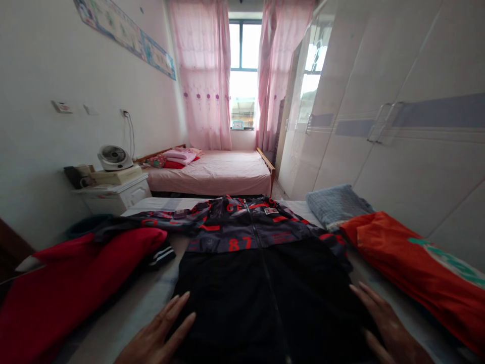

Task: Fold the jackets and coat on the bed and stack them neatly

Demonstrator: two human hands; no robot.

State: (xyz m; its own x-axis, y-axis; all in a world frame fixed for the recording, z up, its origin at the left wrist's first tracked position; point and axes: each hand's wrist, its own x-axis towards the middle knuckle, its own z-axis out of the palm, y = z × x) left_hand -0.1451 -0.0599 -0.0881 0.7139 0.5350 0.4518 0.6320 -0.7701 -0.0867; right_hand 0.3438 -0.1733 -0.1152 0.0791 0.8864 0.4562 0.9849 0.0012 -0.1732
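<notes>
A black zip-up jacket (231, 278) with red lettering and a patterned upper part lies spread out, front up, on a bed with a pale sheet (125, 303). Its zipper runs down the middle and looks closed. At the jacket's lower left edge, my left hand (157, 331) rests with fingers stretched out. My right hand (390, 323) lies in the same way at the lower right edge, fingers apart. Neither hand grips the fabric. One sleeve stretches out to the left; the other is partly hidden at the right side.
Red clothing (87, 278) lies left of the jacket. To the right are an orange garment (409, 258) and a folded grey-blue cloth (337, 202). Beyond stand a second bed (227, 169), a white nightstand (123, 192) with a fan (113, 156), and white wardrobes (379, 76) along the right.
</notes>
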